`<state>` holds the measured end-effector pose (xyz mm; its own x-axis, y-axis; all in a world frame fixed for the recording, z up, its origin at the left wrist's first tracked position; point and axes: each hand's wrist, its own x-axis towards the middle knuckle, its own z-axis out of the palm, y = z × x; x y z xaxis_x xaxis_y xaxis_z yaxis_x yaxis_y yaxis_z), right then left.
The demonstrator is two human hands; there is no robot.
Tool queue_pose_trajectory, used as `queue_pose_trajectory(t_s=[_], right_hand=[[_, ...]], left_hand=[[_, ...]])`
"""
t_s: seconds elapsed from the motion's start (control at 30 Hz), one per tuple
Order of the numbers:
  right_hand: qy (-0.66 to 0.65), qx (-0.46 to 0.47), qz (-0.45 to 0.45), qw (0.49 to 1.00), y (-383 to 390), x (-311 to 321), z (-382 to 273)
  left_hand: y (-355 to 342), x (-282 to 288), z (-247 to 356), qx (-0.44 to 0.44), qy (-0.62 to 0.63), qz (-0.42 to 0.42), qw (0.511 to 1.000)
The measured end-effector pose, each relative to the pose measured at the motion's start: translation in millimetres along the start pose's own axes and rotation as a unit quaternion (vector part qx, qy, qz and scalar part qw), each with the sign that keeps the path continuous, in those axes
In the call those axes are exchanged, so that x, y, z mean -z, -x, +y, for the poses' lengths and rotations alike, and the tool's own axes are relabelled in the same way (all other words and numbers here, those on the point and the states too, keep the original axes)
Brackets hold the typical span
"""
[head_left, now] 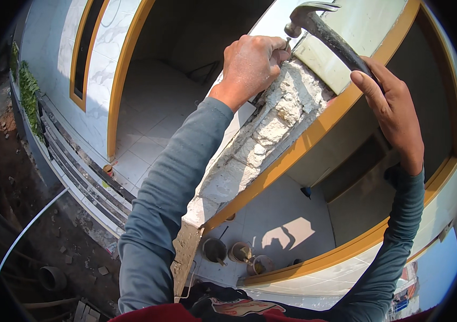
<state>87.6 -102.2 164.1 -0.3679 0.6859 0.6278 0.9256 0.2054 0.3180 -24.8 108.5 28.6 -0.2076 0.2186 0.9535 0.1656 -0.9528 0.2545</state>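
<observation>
Two hands: left hand [251,63] at 12 o'clock, right hand [393,110] at 2 o'clock. One hammer [325,33] at 1 o'clock. One nail [287,42], pinched at left fingertips. Three round pots [215,250] on floor at 6 o'clock. One white pipe [32,225] at 8 o'clock. One dark pipe end [53,278] at 7 o'clock.

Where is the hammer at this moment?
In the head view, the hammer is at top centre-right, gripped by the right hand, its head beside the left hand above the broken white wall edge.
</observation>
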Motion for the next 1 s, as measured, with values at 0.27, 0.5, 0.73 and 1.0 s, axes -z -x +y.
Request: queue_pose_trajectory(t_s=[0.27, 0.5, 0.73, 1.0], right_hand=[[-0.096, -0.132, -0.097, 0.982, -13, 13, 10], [-0.113, -0.079, -0.024, 0.99, -20, 10, 16], [-0.061, -0.066, -0.1, 0.991, -18, 11, 19], [-0.065, -0.103, -0.1, 0.987, -13, 10, 10]], left_hand=[[-6, 2, -2, -0.003, -0.007, -0.014, 1.0], [-11, 4, -1, -0.017, -0.046, -0.045, 0.998], [-16, 2, -6, -0.012, -0.024, -0.052, 0.998], [-17, 2, -4, -0.006, -0.055, -0.072, 0.996]])
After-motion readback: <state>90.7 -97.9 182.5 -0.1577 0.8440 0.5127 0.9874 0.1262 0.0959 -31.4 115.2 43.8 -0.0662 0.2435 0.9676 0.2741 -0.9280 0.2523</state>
